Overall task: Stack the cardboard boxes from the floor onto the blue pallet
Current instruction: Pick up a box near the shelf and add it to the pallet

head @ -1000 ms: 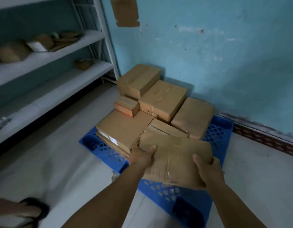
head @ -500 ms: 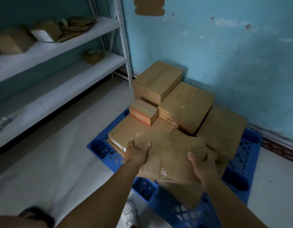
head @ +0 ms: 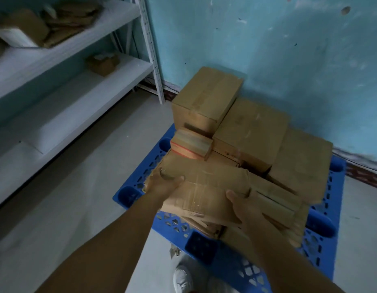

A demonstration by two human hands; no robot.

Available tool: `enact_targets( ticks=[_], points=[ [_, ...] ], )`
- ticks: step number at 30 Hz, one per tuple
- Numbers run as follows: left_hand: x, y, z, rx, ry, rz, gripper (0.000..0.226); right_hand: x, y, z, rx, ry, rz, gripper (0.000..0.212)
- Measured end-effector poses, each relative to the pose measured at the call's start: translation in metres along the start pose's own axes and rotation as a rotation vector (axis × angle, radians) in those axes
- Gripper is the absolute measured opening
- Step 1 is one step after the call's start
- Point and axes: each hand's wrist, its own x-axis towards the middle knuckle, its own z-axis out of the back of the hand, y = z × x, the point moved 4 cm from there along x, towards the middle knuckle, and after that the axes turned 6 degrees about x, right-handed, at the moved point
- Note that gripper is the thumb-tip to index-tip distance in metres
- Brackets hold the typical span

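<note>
I hold a flat, worn cardboard box (head: 208, 191) with tape on its top, over the front boxes on the blue pallet (head: 236, 263). My left hand (head: 162, 183) grips its left edge and my right hand (head: 241, 207) grips its near right edge. Whether it rests on the boxes beneath or hangs just above them I cannot tell. Behind it stand a tall box (head: 206, 98), a wide box (head: 252, 132), another box (head: 301, 163) at the right, and a small box with a red stripe (head: 190, 143).
White metal shelving (head: 62, 81) runs along the left, with a small box (head: 103, 64) and flattened cardboard (head: 62, 22) on it. A teal wall (head: 267, 49) stands right behind the pallet. My shoe (head: 183, 278) is at the pallet's near edge on the pale floor (head: 67, 218).
I have stepped closer to the pallet. The box in my hands has moved forward and left, and now covers the flat boxes at the pallet's front.
</note>
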Motion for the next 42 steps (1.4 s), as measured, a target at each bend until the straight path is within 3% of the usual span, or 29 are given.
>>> enact_targets(
  ticks=[4, 9, 15, 19, 27, 37, 42],
  points=[
    [0.010, -0.006, 0.017, 0.018, -0.045, -0.022, 0.077, 0.005, 0.009, -0.019, 0.002, 0.055, -0.014, 0.073],
    [0.053, -0.009, 0.033, 0.133, -0.048, -0.037, 0.078, 0.031, 0.012, -0.051, -0.035, 0.056, 0.001, 0.078],
    [0.138, -0.007, 0.030, 0.209, 0.079, -0.056, 0.074, 0.078, 0.008, -0.102, 0.008, -0.043, -0.089, 0.073],
    [0.192, -0.008, 0.023, 0.233, 0.166, -0.076, 0.069, 0.113, -0.001, -0.138, 0.080, -0.114, -0.175, 0.088],
    [0.270, -0.015, 0.008, 0.260, 0.247, -0.131, 0.081, 0.173, 0.001, -0.170, 0.214, -0.209, -0.129, 0.068],
    [0.277, -0.015, 0.006, 0.270, 0.231, -0.138, 0.080, 0.171, 0.000, -0.176, 0.234, -0.228, -0.129, 0.070],
    [0.252, -0.022, 0.011, 0.306, 0.155, -0.107, 0.108, 0.157, 0.009, -0.162, 0.262, -0.175, -0.119, 0.069]
  ],
)
